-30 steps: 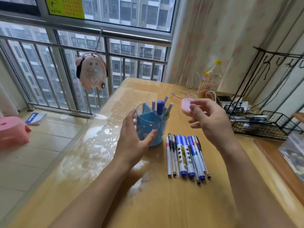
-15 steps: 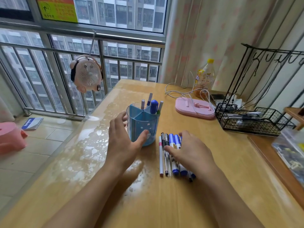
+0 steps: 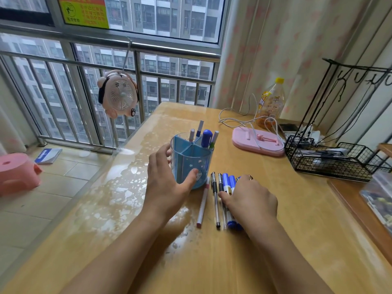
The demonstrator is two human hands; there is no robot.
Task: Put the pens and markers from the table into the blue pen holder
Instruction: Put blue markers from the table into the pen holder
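Observation:
The blue pen holder [image 3: 191,164] stands on the wooden table [image 3: 212,262] with several pens and a blue-capped marker [image 3: 206,138] upright in its back compartments. My left hand [image 3: 167,185] grips its left side, thumb on the front. Just right of it lie a pink-and-white pen [image 3: 203,203], two black gel pens [image 3: 215,201] and blue markers [image 3: 228,183]. My right hand [image 3: 251,201] is palm down over the markers, thumb and fingers curled around them. It hides the pens further right.
A pink stand [image 3: 257,143] with a white cable lies behind the pens. A black wire basket [image 3: 331,159] and a bottle [image 3: 270,105] stand at the back right. A pink fan [image 3: 118,93] hangs on the railing. The table's left edge runs beside the holder.
My right hand came down from above the table onto the row of markers and closed around them. The pink-and-white pen now lies slanted apart from the row. My left hand stays on the holder.

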